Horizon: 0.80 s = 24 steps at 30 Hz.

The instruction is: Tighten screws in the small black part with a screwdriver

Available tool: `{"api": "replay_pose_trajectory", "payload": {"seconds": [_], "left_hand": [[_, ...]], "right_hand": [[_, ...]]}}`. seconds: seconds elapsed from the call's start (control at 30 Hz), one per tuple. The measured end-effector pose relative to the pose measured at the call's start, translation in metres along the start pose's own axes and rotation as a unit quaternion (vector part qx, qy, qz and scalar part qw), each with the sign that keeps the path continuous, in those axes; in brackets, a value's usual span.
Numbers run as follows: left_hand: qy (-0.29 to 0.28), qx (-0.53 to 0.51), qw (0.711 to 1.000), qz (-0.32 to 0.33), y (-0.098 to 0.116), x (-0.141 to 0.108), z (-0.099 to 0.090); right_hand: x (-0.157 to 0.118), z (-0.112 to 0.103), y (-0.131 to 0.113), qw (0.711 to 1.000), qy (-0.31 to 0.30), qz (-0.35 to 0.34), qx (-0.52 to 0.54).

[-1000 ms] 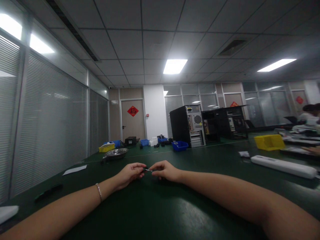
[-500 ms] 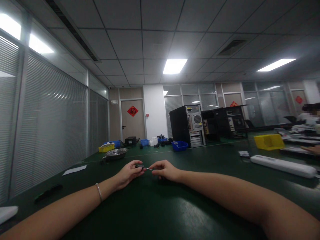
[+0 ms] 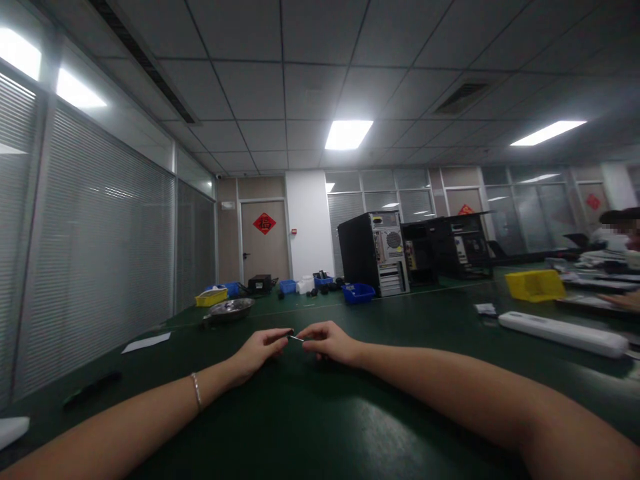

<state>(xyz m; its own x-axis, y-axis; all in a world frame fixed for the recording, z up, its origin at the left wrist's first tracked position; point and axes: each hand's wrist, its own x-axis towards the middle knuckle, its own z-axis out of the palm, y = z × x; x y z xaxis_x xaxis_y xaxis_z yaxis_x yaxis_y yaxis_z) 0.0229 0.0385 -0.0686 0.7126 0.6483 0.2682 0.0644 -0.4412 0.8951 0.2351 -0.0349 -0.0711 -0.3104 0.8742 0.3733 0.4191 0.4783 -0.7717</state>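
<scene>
Over the middle of the green table [image 3: 300,413], my left hand [image 3: 261,352] is closed on a small dark piece [image 3: 289,332], mostly hidden by the fingers. My right hand [image 3: 330,343] pinches a thin, light-coloured rod [image 3: 297,338] between thumb and fingers. The rod points left, and its tip reaches the left fingertips at the dark piece. Whether the tip touches or enters that piece I cannot tell. Both hands are close together, fingertips almost meeting.
Beyond my left hand stands a metal bowl [image 3: 231,308]. A computer tower [image 3: 375,253] and a blue bin [image 3: 358,293] are farther back. To the right lie a long white case [image 3: 563,333] and a yellow bin [image 3: 535,285]; another person's hand [image 3: 623,301] shows at the edge.
My left fingers have straightened and shifted around the dark piece, which now shows less. The right hand keeps its pinch on the rod, almost in place.
</scene>
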Motion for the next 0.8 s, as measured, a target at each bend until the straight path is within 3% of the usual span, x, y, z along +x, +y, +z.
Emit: {"api": "replay_pose_trajectory", "payload": {"seconds": [0.33, 0.53, 0.8], "left_hand": [[0.0, -0.057, 0.998, 0.005, -0.0033, 0.0004, -0.0012], [0.027, -0.115, 0.992, -0.045, -0.0015, 0.0007, -0.0009], [0.01, -0.153, 0.986, -0.071, 0.0026, -0.003, -0.0014]], "right_hand": [[0.0014, -0.0003, 0.0033, 1.0, 0.002, 0.018, -0.023], [-0.0002, -0.0001, -0.0008, 0.999, -0.011, 0.024, -0.027], [-0.0014, -0.0011, -0.0002, 0.999, -0.03, 0.018, -0.034]]}}
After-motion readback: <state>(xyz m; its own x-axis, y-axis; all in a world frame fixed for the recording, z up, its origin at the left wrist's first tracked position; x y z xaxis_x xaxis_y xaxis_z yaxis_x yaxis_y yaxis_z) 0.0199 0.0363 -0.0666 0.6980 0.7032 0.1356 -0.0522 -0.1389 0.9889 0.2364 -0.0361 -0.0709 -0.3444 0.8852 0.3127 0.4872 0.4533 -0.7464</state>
